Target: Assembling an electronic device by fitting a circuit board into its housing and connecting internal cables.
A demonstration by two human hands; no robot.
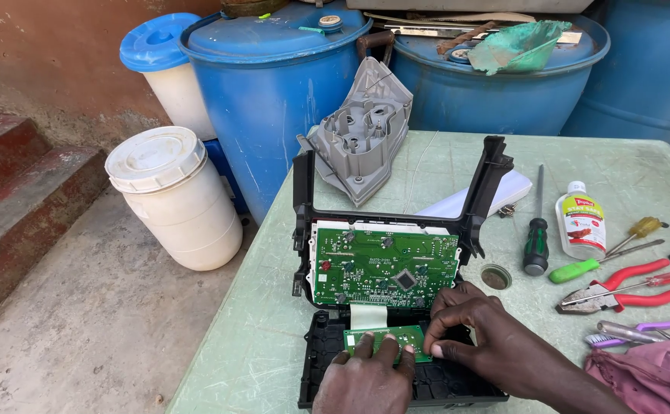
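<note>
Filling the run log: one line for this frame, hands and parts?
left hand: pressing small green board | right hand: pinching its right end | large green board: in black frame | green table

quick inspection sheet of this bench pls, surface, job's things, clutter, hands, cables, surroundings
surface: pale green table, scratched and worn
job's things: large green circuit board in a black frame; small green circuit board over a black tray
clutter: grey plastic housing, screwdrivers, red-handled pliers, small clear bottle, pink cloth
hands: left hand presses on the small board; right hand pinches its right edge, grip closed
cables: flat white ribbon links the two boards
surroundings: blue drums, white lidded bucket, concrete floor, steps at the left
</note>
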